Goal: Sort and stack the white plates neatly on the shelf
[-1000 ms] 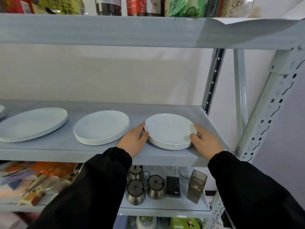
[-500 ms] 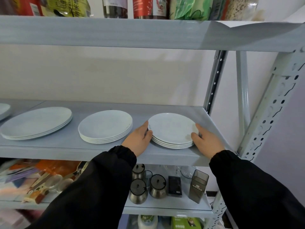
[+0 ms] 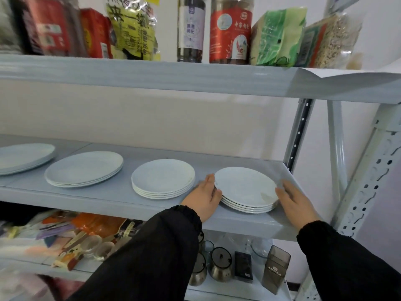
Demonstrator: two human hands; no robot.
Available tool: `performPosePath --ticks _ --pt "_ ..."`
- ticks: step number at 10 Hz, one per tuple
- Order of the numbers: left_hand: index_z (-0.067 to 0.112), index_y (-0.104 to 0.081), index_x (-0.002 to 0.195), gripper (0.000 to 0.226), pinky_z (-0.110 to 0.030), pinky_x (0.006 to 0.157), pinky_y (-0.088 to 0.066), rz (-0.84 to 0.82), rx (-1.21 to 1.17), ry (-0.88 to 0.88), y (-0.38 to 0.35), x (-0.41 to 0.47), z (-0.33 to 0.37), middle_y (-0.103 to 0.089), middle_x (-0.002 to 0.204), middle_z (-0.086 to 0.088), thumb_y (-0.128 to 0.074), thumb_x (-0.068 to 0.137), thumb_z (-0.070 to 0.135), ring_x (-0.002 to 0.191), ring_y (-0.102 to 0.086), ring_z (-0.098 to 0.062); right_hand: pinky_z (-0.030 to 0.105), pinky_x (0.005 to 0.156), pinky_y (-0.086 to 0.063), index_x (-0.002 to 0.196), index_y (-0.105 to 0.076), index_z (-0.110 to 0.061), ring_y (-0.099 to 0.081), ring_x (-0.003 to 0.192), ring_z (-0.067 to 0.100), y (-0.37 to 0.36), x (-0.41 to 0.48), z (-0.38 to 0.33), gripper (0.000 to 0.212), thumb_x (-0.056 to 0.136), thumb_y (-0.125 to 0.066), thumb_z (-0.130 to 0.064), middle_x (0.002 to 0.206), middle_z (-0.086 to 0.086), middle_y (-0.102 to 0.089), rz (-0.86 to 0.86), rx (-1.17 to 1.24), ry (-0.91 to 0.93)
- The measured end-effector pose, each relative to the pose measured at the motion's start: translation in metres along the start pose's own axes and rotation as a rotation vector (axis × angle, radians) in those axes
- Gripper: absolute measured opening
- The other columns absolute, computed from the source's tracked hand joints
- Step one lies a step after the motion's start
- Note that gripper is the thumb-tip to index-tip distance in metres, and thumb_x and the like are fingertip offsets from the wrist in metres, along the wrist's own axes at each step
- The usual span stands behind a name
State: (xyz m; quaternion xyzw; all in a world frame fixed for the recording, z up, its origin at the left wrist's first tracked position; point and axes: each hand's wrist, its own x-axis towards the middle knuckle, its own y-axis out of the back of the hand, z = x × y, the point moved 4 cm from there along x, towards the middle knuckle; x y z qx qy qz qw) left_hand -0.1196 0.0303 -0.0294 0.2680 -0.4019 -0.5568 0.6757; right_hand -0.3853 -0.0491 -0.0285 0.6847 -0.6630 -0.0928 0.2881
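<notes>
plates: four stacks of white plates stand in a row on the middle shelf (image 3: 104, 199), all lying flat.

rightmost stack (image 3: 245, 187): near the shelf's right end, close to the front lip. four or five plates (the edges blur, so the count is uncertain). rims look roughly aligned.

left hand (image 3: 204, 196): rests on the shelf, touching the left side of the rightmost stack. thumb lies along the upper rim and the fingers are laid against the plate edges. hand is released, pressing rather than clasping, with no curl round a plate visible.

right hand (image 3: 293, 198): on the opposite side of the same stack, fingertips against its right rim, fingers fairly straight. likewise released and only touching. the stack sits between the two hands.

second stack (image 3: 162, 179): just left of the left hand, apart from the rightmost stack, untouched.

third stack (image 3: 83, 168): further left, wider plates.

fourth stack (image 3: 21, 157): at the left frame edge, partly cut off.

upper shelf (image 3: 152, 77): carries a yellow bag (image 3: 134, 27), a dark bottle (image 3: 191, 29), a red-labelled jar (image 3: 231, 29) and a green packet (image 3: 277, 35).

lower shelf (image 3: 238, 288): holds metal pots (image 3: 219, 266), a small black box (image 3: 243, 266) and a grey translucent container (image 3: 275, 268). blurred, colourful clutter lies to the left.

both arms are in black sleeves (image 3: 152, 257).
</notes>
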Motion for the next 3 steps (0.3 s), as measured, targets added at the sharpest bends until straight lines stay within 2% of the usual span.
performPosePath --ticks 1,2,3 --pt "0.017 -0.007 0.155 0.066 -0.033 0.119 -0.017 0.047 0.226 -0.112 0.019 -0.011 0.0 -0.012 0.162 -0.003 -0.026 0.1 0.049 0.146 -0.019 -0.018 0.029 0.102 -0.034 0.128 -0.061 -0.021 -0.052 0.126 0.019 0.021 -0.02 -0.01 0.031 0.098 -0.054 -0.024 0.134 -0.003 -0.059 0.154 0.107 0.066" --pt "0.019 -0.001 0.155 0.068 -0.039 0.12 -0.001 0.176 0.478 -0.239 0.061 -0.024 0.005 -0.002 0.163 -0.007 -0.022 0.099 0.05 0.149 -0.005 -0.021 0.039 0.092 -0.05 0.095 -0.072 -0.027 -0.067 0.1 0.021 0.052 -0.052 -0.042 0.019 0.098 -0.054 -0.022 0.102 -0.01 -0.073 0.262 0.191 0.129" --pt "0.033 0.013 0.152 0.075 -0.06 0.114 0.006 0.327 0.653 -0.205 0.116 -0.028 0.003 0.017 0.16 -0.009 -0.02 0.091 0.063 0.147 0.015 -0.033 0.025 0.078 -0.057 0.094 -0.07 -0.019 -0.069 0.085 0.011 0.104 -0.085 -0.107 0.025 0.093 -0.054 -0.038 0.093 -0.011 -0.073 0.407 0.334 0.289"
